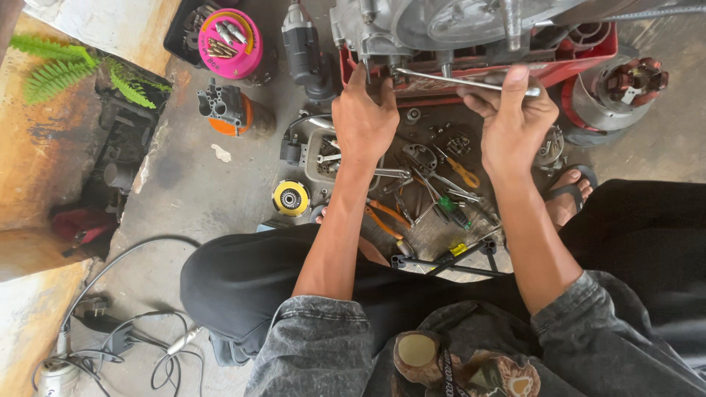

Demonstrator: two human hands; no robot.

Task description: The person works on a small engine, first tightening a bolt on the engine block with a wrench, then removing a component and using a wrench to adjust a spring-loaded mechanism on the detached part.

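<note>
The right hand (512,117) has its fingers curled tight around one end of a long, thin, shiny metal wrench bar (456,81). The bar looks hard, stiff and maybe slippery; the end is a good place to hold. Its other end meets the grey metal engine (412,26), just by the left hand (362,117), which presses there. Both arms reach straight out.

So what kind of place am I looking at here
Most likely a small engine or motorcycle repair spot, worked on a bare concrete floor. A metal engine casing sits on a red stand, loose pliers and screwdrivers lie scattered below it, and the right hand grips a long wrench.
</note>
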